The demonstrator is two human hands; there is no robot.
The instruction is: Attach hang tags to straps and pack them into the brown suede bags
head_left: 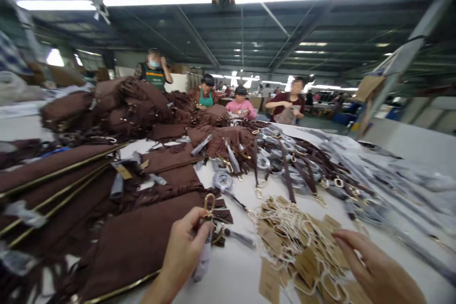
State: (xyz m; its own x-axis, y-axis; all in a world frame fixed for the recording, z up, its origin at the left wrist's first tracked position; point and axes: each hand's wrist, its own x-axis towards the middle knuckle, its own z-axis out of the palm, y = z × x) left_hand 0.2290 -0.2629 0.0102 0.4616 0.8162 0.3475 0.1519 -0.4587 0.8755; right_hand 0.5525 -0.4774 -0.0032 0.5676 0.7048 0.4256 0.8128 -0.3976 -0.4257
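My left hand (187, 243) is closed, thumb and fingers pinching a gold metal clasp (209, 203) that points upward. A plastic-wrapped piece hangs below that grip. Beneath and to the left of the hand lies a dark brown bag (138, 237) with gold zipper trim. To the right, a heap of kraft paper tags (308, 266) with white string loops (285, 223) covers the table. My right hand (381, 266) is at the heap's right edge. Its thumb and forefinger tips come together against a paper tag (331, 223); their exact grip is partly unclear.
Brown straps with gold hooks (285, 166) and plastic-wrapped coils lie beyond the tags. A tall pile of brown bags (117, 104) stands at the back left. Long wrapped straps (384, 175) spread over the white table on the right. Several people are at the far side.
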